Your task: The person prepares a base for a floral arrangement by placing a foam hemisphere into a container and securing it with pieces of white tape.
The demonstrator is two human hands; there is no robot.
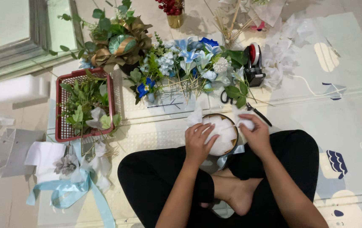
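A round container with a brown rim rests between my crossed legs, stuffed with white tissue paper. My left hand presses on the paper at the container's left side, fingers spread over it. My right hand grips a crumpled fold of white paper at the container's right edge. A pale blue ribbon hangs from the container under my right hand.
A pile of blue and white artificial flowers lies ahead, with black scissors and a black tape dispenser beside it. A red basket of greenery sits left, above a light blue bow. White paper lies far right.
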